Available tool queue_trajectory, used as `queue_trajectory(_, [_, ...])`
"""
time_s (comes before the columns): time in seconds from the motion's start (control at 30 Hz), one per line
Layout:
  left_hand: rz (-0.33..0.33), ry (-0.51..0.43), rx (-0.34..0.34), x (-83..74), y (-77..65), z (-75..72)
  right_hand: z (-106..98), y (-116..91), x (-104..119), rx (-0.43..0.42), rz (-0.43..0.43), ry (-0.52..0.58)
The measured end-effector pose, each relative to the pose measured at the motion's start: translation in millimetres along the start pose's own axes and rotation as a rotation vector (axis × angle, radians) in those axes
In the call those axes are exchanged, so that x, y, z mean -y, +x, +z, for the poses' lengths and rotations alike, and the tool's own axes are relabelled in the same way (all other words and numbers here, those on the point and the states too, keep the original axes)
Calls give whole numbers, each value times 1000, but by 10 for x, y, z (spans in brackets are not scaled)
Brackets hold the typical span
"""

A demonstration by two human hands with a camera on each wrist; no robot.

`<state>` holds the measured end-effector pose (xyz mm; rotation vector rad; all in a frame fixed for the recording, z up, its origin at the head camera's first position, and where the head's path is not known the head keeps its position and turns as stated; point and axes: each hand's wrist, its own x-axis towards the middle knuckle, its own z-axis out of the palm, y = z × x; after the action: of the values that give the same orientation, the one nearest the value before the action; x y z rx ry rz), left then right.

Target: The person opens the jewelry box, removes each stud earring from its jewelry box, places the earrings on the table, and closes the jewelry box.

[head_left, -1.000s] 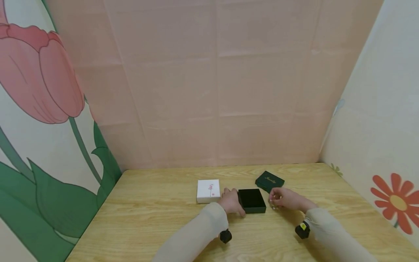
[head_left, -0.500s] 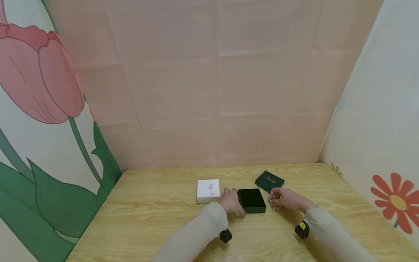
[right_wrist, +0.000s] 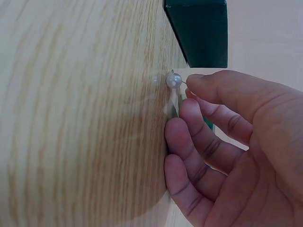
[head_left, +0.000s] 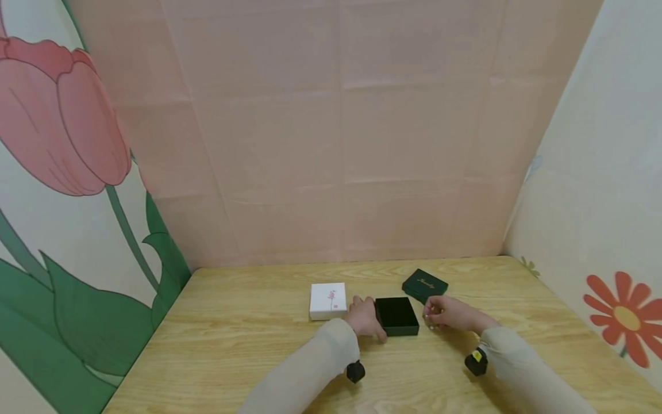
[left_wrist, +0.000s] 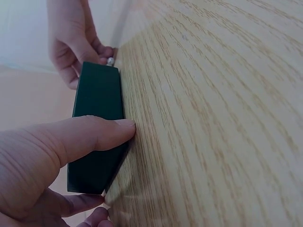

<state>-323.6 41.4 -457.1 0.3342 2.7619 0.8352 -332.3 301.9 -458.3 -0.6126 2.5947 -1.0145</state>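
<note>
The dark green jewelry box base (head_left: 401, 331) lies on the table, its black interior facing up. My left hand (head_left: 365, 318) holds it from the left; in the left wrist view the thumb (left_wrist: 94, 137) lies across its near wall while the fingers are at its left end. Just right of the box, my right hand (head_left: 452, 314) pinches a pearl earring (right_wrist: 173, 80) by its thin wire between thumb and index finger. The pearl hangs close by the tabletop, and the other fingers curl near the wood. Behind the right hand is the green lid (head_left: 425, 284) with gold lettering.
A small white box (head_left: 328, 302) with a pink flower print stands just left of my left hand. The wooden table (head_left: 233, 339) meets a pink cloth backdrop (head_left: 331, 144) at the back, with flower-printed panels at both sides.
The hands, boxes and earring hold their places; the head view has shifted very slightly.
</note>
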Motion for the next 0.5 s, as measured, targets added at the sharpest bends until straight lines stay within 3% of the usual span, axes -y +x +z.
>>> queue_trajectory(0.5, [-3, -2, 7, -16, -25, -19, -2, 7, -14, 3, 26, 5])
